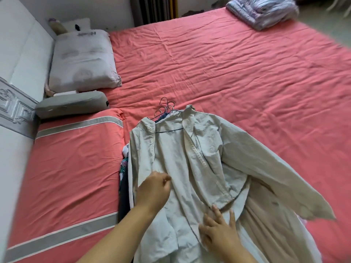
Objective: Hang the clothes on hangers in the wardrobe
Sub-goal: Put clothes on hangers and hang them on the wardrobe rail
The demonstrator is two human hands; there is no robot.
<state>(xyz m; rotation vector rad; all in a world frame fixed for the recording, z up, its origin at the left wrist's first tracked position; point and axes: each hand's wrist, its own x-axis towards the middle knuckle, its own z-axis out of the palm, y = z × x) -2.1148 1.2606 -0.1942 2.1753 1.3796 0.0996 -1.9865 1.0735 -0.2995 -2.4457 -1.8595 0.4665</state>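
Note:
A pale beige zip jacket (205,149) lies open on top of a pile of clothes on the pink bed (218,63). A thin wire hanger (169,130) sits inside its collar, and several metal hanger hooks (166,108) stick out beyond the hood. My left hand (153,190) rests on the jacket's left front with fingers curled; whether it pinches the fabric is not visible. My right hand (218,226) lies flat with straight fingers on the lower front by the zip edge. The jacket's right sleeve (284,177) stretches out over the sheet.
Darker and floral garments (123,173) peek from under the jacket's left side, and a cream garment (269,221) lies under its right. A pink pillow with grey stripes (72,168), a grey cushion (70,106) and a white pillow (83,61) sit at the left. Folded bedding (264,10) lies at the far corner.

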